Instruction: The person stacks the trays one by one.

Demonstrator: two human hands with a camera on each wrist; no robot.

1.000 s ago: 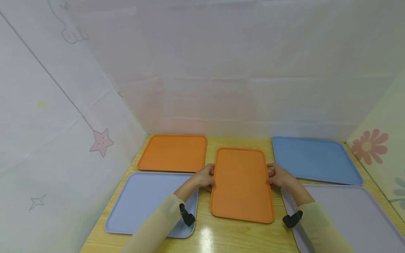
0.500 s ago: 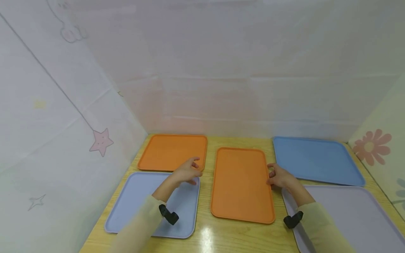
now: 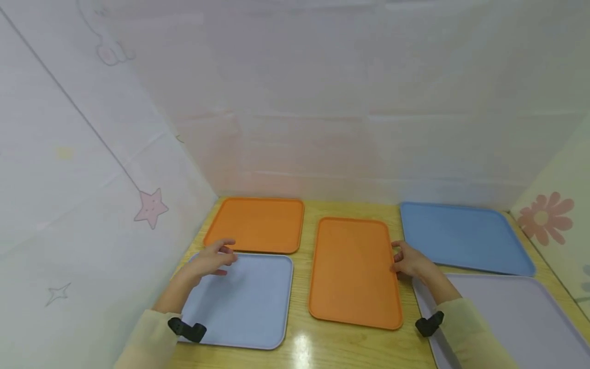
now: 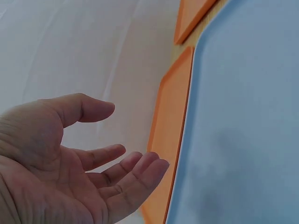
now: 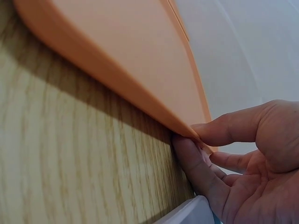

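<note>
An upright-lying orange tray [image 3: 355,271] is in the middle of the table in the head view, its long sides running front to back. My right hand [image 3: 410,261] pinches its right rim; the right wrist view shows the thumb on the rim and a finger [image 5: 191,158] under the edge. Over the back left part of a light blue tray [image 3: 253,302] hovers my left hand [image 3: 209,261], fingers loosely bent and holding nothing. A second orange tray [image 3: 258,225] lies just behind the light blue one.
A blue tray [image 3: 465,238] lies at the back right, with a pale purple tray [image 3: 507,312] in front of it under my right forearm. The wooden table [image 3: 332,343] meets a sheet-covered wall [image 3: 304,128] behind and at both sides.
My left hand has let go of the middle orange tray's left rim and moved left over the light blue tray. The right hand stays on the right rim; the trays keep their places.
</note>
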